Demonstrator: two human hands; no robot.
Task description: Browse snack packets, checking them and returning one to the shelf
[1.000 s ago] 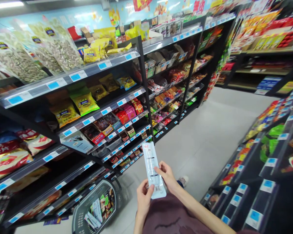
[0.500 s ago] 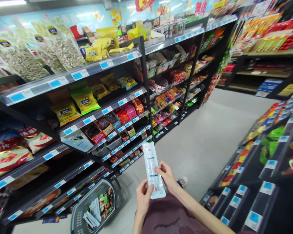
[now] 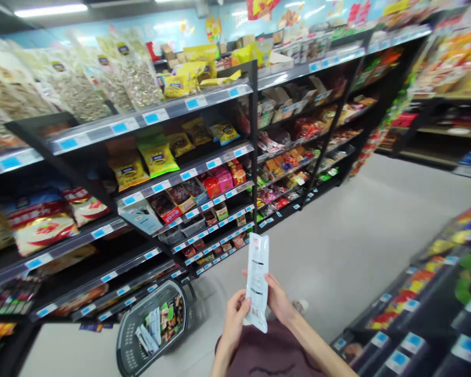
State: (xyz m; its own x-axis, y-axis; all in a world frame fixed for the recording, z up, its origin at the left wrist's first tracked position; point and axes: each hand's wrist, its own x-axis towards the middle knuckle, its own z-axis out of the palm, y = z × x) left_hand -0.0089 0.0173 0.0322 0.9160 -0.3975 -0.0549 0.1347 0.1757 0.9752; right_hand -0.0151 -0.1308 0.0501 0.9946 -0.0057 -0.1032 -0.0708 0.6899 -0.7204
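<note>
Both hands up at waist height in the aisle: left hand [image 3: 235,313] and right hand [image 3: 279,302] each pinch the lower end of a long white packet [image 3: 257,277], held upright. Basket [image 3: 151,329] sits on the floor by the shelves [image 3: 204,167].

Two hands, left hand [image 3: 234,313] and right hand [image 3: 278,302], one white packet [image 3: 256,280], one shopping basket [image 3: 130,350], and two yellow-green snack bags [image 3: 143,162].

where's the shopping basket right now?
In the head view, the shopping basket sits on the floor at lower left, below the bottom shelf, left of the left hand.
</note>
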